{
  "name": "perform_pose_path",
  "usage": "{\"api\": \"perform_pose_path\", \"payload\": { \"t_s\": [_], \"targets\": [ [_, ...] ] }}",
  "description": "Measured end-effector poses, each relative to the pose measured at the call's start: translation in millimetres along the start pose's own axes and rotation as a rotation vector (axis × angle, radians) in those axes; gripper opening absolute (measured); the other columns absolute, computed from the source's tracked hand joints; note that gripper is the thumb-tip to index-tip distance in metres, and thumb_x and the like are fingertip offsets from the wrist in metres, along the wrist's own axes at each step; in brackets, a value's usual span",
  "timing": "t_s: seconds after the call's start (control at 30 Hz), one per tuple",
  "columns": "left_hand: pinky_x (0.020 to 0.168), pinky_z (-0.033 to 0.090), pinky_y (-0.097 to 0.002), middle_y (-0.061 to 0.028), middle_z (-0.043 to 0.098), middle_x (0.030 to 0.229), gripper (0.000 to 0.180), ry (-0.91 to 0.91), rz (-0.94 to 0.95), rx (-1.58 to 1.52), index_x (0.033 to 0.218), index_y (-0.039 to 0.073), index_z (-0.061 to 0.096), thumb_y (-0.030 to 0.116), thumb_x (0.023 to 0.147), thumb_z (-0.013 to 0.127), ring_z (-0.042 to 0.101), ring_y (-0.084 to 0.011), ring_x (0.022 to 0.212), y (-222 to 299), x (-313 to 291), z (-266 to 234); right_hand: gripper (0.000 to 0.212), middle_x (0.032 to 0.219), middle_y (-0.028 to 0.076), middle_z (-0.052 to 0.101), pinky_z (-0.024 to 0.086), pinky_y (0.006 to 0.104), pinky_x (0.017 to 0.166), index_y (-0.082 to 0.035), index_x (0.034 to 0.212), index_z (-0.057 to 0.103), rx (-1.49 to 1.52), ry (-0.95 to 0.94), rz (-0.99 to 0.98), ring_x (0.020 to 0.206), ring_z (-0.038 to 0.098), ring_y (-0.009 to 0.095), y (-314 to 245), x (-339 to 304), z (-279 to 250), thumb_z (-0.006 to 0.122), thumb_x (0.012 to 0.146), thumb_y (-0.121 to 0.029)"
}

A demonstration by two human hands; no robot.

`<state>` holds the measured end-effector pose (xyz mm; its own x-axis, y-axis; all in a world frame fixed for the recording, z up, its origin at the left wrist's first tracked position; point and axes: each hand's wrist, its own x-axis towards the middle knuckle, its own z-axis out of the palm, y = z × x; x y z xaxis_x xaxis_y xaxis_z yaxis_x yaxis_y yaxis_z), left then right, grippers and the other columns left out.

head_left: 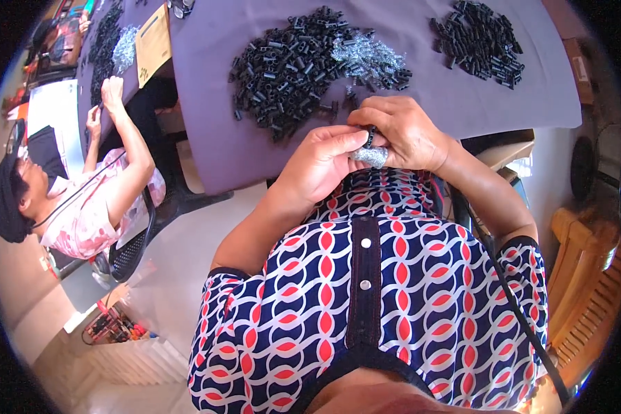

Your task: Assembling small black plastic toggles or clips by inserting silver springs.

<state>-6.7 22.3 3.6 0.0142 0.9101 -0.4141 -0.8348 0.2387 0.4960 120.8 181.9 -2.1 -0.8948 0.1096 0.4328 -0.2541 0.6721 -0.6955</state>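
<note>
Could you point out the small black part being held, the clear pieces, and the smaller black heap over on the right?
Small black part (370,136), head view: the bit showing between the fingers.
Clear pieces (367,57), head view: middle of the cluster.
Smaller black heap (477,45), head view: its middle.

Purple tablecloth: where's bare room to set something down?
The tablecloth is bare left of the big black pile, and between the clear pieces and the smaller black pile. It's crowded where the big black pile meets the clear pieces, just beyond the right hand.
</note>
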Motion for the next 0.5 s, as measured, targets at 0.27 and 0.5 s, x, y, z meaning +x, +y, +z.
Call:
{"api": "perform_pose_path", "payload": {
  "t_s": [0.27, 0.5],
  "targets": [
    [0.099, 0.052, -0.0381, -0.016, 0.071, 0.109, 0.025, -0.044, -0.033, -0.091, 0.111, -0.009, 0.068, 0.011, 0.098, 0.06, 0.068, -0.024, 0.104, -3, 7, -11, 0.045, 0.092, 0.015, 0.064, 0.054, 0.0427, 0.071, -0.001, 0.105, 0.062, 0.022, -0.042, -0.038, 0.081, 0.065, 0.036, 14, -5, 7, 0.08, 0.075, -0.029],
    [0.099, 0.052, -0.0379, -0.0167, 0.07, 0.11, 0.025, -0.048, -0.051, -0.144, 0.111, -0.009, 0.067, 0.01, 0.098, 0.06, 0.068, -0.0241, 0.104, -4, 9, -15, 0.044, 0.093, 0.014, 0.064, 0.054, 0.0428, 0.071, -0.001, 0.106, 0.062, 0.031, -0.033, -0.013, 0.082, 0.065, 0.036, 16, -5, 10, 0.079, 0.074, -0.028]
  ]
}}
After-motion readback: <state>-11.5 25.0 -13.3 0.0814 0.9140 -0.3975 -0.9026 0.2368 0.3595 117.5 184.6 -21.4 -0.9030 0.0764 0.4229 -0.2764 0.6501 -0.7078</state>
